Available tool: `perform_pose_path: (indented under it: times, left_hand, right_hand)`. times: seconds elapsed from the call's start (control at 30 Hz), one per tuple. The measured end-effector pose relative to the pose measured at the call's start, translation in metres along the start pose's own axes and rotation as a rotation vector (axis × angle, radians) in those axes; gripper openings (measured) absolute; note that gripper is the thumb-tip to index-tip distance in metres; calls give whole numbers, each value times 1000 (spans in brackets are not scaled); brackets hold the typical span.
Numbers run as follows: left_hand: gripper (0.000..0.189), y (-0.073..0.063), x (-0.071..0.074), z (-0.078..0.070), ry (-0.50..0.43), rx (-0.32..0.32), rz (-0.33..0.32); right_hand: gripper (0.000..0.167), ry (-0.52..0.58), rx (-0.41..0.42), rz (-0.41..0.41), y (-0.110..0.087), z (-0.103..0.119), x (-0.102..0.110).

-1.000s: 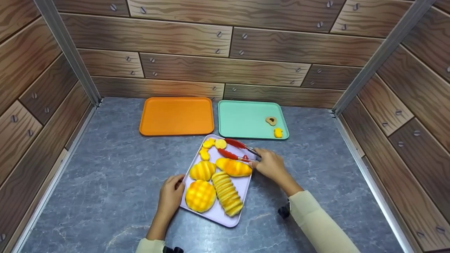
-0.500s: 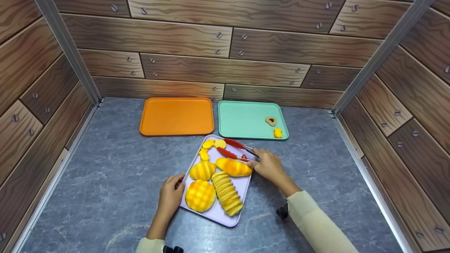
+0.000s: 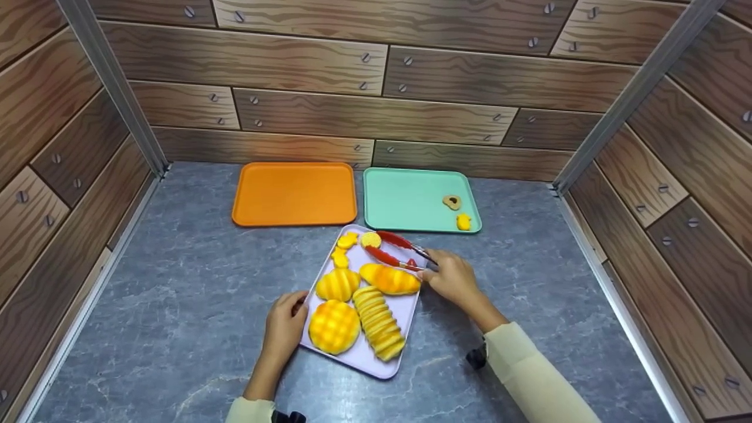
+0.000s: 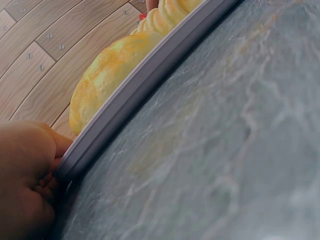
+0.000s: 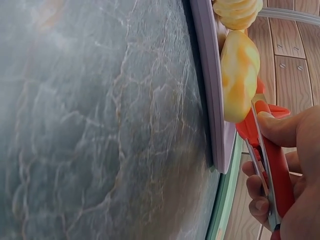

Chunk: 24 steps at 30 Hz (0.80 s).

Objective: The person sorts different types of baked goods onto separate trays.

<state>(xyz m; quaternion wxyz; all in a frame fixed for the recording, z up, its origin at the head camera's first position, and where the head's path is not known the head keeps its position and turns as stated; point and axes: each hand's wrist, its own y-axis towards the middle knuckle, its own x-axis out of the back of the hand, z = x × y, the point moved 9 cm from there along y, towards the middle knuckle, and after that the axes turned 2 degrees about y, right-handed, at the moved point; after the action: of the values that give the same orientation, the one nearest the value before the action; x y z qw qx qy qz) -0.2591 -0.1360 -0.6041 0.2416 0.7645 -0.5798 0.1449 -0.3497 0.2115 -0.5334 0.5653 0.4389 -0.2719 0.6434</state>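
Work area seen from the head and both wrists, items in descending order of size. A wood-patterned wall stands behind a grey marbled surface. On the surface, a lavender tray lies aslant between the two hands, its far end near an orange tray and a green tray. The left hand grips the lavender tray's left edge, fingers curled at the rim (the left wrist view shows this contact at close range). The right hand, at the tray's right edge, holds a pair of red-headed tongs, thumb on one handle; the tongs point leftward and forward from the hand across the tray, heads spread apart. Nearest the left hand lies a round bun, with a ridged loaf to its right; farther up are a long roll, just below the tongs, and a striped oval roll. Ahead and to the left of the right hand, a round yellow disc lies at the tongs' heads; whether they touch it cannot be told. Two small yellow pieces lie left of the disc. On the green tray rest a brown piece and a small yellow figure.
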Motion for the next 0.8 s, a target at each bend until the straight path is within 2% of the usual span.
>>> perform_pose_path:
  times: [0.33, 0.8]
  left_hand:
    - [25, 0, 2, -1, -5, -14, 4]
    - [25, 0, 1, -2, -4, -4, 5]
  right_hand:
    - [57, 46, -37, -49, -2, -15, 16]
    - [58, 39, -181, -112, 3, -52, 33]
